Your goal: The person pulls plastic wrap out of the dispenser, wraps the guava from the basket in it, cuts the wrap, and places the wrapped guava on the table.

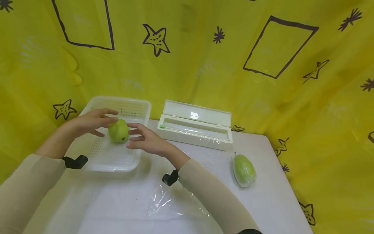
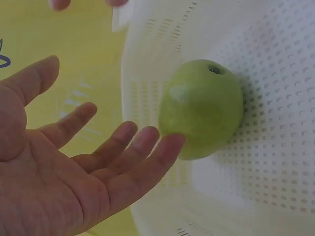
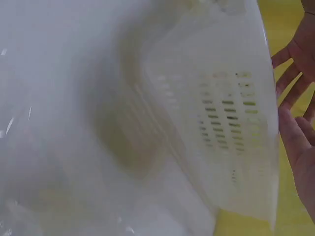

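Observation:
A smooth green fruit, round like an apple or pear (image 1: 118, 131), lies in the white perforated basket (image 1: 96, 166). To its left my left hand (image 1: 94, 121) spreads its fingers; in the left wrist view the fingertips overlap the fruit's lower side. My right hand (image 1: 148, 139) reaches over the basket from the other side, fingers loosely bent and their tips close by the fruit. Both palms are turned toward it, and neither hand holds anything. The right wrist view shows my right hand (image 3: 301, 152) beyond the basket's side wall (image 3: 236, 162).
Behind the basket's right side stands a white cling film dispenser (image 1: 194, 136), its lid raised. A green pear-shaped fruit (image 1: 243, 170) in clear film lies on the white table (image 1: 117, 201). Clear film (image 1: 160, 198) covers part of the tabletop. A yellow curtain (image 1: 187, 71) hangs behind.

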A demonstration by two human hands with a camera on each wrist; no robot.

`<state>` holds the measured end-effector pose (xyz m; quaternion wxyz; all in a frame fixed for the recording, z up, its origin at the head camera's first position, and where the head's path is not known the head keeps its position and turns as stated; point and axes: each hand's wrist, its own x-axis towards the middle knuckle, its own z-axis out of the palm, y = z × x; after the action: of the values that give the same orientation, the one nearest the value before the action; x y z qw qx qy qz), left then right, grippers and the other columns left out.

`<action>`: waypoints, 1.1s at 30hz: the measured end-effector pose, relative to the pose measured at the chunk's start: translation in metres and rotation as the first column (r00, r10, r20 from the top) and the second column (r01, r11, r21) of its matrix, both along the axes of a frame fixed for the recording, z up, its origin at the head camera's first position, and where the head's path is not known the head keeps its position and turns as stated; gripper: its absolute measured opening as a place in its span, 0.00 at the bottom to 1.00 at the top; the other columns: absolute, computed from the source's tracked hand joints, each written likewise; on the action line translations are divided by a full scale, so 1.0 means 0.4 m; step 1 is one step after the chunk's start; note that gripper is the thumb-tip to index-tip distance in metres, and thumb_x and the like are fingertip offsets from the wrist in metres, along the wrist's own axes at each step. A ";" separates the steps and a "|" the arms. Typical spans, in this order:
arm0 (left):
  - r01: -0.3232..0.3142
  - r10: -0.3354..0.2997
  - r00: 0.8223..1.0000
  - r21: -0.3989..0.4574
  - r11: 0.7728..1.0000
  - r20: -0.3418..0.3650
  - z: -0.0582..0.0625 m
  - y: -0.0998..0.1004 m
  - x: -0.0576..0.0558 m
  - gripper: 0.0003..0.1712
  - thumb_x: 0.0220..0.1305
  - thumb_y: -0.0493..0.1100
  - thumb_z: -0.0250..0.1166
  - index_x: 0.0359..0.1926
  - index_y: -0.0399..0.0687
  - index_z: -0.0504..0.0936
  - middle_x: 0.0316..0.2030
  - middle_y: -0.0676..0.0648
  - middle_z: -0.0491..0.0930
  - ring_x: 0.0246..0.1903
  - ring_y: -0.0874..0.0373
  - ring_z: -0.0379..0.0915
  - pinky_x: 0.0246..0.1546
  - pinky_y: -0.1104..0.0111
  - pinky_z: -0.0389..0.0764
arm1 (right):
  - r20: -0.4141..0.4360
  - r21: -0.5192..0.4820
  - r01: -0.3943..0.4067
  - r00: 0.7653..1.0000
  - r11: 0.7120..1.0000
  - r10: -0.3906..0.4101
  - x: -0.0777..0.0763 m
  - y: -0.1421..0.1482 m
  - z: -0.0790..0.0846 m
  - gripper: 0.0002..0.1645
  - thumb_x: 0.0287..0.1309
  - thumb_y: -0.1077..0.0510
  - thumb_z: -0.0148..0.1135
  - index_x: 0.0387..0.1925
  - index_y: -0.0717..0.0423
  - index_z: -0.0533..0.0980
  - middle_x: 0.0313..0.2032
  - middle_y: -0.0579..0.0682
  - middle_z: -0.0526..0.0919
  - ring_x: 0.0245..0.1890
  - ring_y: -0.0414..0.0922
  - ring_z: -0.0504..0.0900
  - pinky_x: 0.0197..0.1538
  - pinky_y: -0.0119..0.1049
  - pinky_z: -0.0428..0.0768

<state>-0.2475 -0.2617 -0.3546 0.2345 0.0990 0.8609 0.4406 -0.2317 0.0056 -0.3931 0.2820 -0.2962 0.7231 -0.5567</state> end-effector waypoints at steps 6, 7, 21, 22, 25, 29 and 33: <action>-0.001 0.004 0.999 -0.047 0.999 0.048 -0.014 -0.004 -0.029 0.46 0.74 0.61 0.53 0.75 0.35 0.48 0.73 0.25 0.47 0.67 0.24 0.53 0.51 0.41 0.79 | 0.417 -0.234 0.253 0.899 0.939 -0.138 -0.028 -0.068 -0.013 0.39 0.67 0.60 0.58 0.75 0.42 0.56 0.74 0.60 0.58 0.72 0.60 0.62 0.69 0.53 0.69; -0.009 0.012 0.999 -0.062 0.998 0.048 -0.016 -0.004 -0.036 0.46 0.74 0.61 0.53 0.75 0.35 0.48 0.73 0.25 0.47 0.67 0.23 0.53 0.50 0.41 0.80 | 0.469 -0.250 0.294 0.870 0.923 -0.150 -0.036 -0.079 -0.011 0.40 0.67 0.58 0.58 0.76 0.42 0.55 0.74 0.60 0.56 0.73 0.63 0.59 0.70 0.57 0.66; -0.013 0.043 0.978 -0.144 0.990 0.204 -0.049 0.020 -0.107 0.47 0.76 0.60 0.49 0.77 0.35 0.38 0.72 0.21 0.36 0.64 0.14 0.48 0.46 0.40 0.81 | 0.807 -0.262 0.612 0.563 0.747 -0.179 -0.083 -0.172 -0.030 0.50 0.66 0.43 0.56 0.79 0.45 0.42 0.76 0.68 0.29 0.75 0.71 0.38 0.74 0.65 0.46; -0.013 0.044 0.977 -0.147 0.989 0.210 -0.056 0.020 -0.107 0.47 0.76 0.58 0.49 0.76 0.34 0.38 0.72 0.20 0.38 0.63 0.14 0.51 0.46 0.41 0.81 | 0.819 -0.262 0.612 0.551 0.746 -0.164 -0.080 -0.178 -0.033 0.49 0.66 0.42 0.56 0.79 0.45 0.43 0.76 0.69 0.31 0.75 0.71 0.40 0.74 0.66 0.46; -0.020 0.050 0.975 -0.137 0.990 0.219 -0.075 0.022 -0.108 0.47 0.75 0.56 0.51 0.75 0.35 0.36 0.69 0.19 0.44 0.61 0.19 0.58 0.45 0.43 0.82 | 0.837 -0.265 0.606 0.531 0.750 -0.133 -0.070 -0.195 -0.039 0.49 0.66 0.41 0.55 0.79 0.47 0.43 0.76 0.71 0.37 0.75 0.70 0.41 0.73 0.68 0.44; -0.051 0.077 0.984 -0.157 0.986 0.164 -0.087 0.024 -0.106 0.47 0.72 0.54 0.58 0.73 0.35 0.39 0.64 0.22 0.50 0.56 0.27 0.66 0.41 0.46 0.85 | 0.843 -0.267 0.611 0.523 0.745 -0.126 -0.058 -0.210 -0.042 0.49 0.64 0.41 0.56 0.79 0.48 0.45 0.76 0.71 0.40 0.76 0.69 0.39 0.71 0.71 0.42; -0.089 0.102 0.992 -0.165 0.982 0.073 -0.087 0.013 -0.103 0.46 0.69 0.52 0.62 0.72 0.38 0.45 0.64 0.24 0.50 0.54 0.29 0.68 0.36 0.48 0.85 | 0.828 -0.287 0.598 0.547 0.749 -0.120 -0.052 -0.212 -0.040 0.46 0.65 0.43 0.55 0.78 0.49 0.49 0.75 0.69 0.44 0.76 0.67 0.45 0.72 0.70 0.44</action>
<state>-0.2885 -0.2566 -0.3894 0.2552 0.0203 0.8872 0.3840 -0.2524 -0.0793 -0.4090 0.3384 0.0656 0.3899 -0.8539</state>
